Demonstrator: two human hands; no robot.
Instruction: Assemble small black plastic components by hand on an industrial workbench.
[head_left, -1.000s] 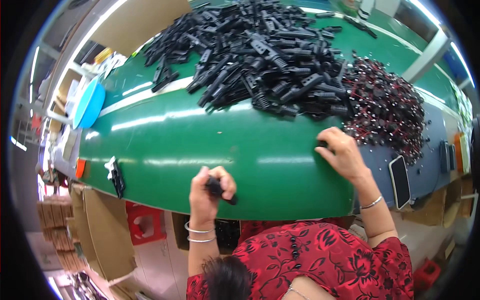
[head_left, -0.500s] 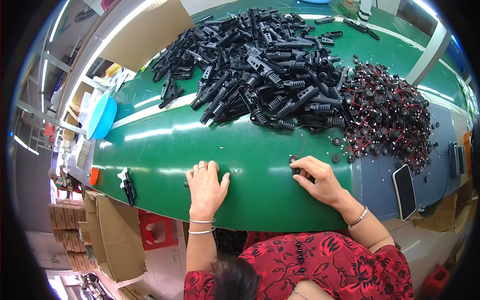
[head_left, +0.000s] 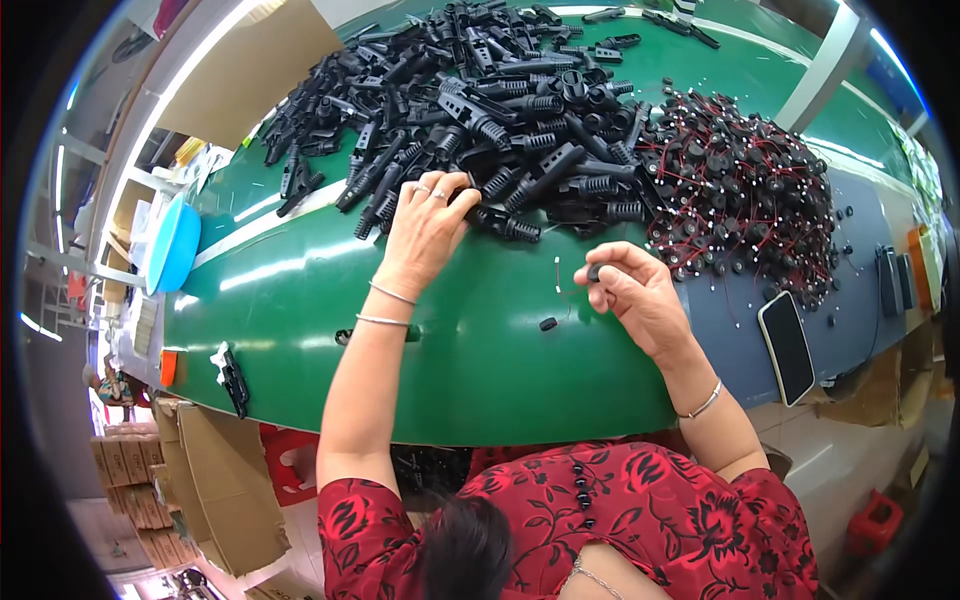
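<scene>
My left hand (head_left: 425,230) reaches to the near edge of a heap of black plastic housings (head_left: 540,100) with ribbed ends. Its thumb and fingers close on one black plastic housing (head_left: 510,226); part of the grip is hidden by the hand. My right hand (head_left: 635,290) is raised over the green table, pinching a small round black part (head_left: 596,272) between thumb and fingertips. A thin wire with a white end (head_left: 557,262) shows beside those fingers. Below them lies a small black cylinder (head_left: 548,324). Under my left forearm a dark part (head_left: 343,337) is mostly covered.
Small round black parts with red wires (head_left: 745,190) are heaped at right. A phone (head_left: 787,348) lies on the grey surface nearby. At left are a blue basin (head_left: 174,245), an orange block (head_left: 169,368) and a separate black housing (head_left: 234,384). A white post (head_left: 820,75) rises at far right.
My left hand has moved forward from the near table to the housings heap. My right hand has lifted and turned, still pinching the round part. The view has shifted slightly.
</scene>
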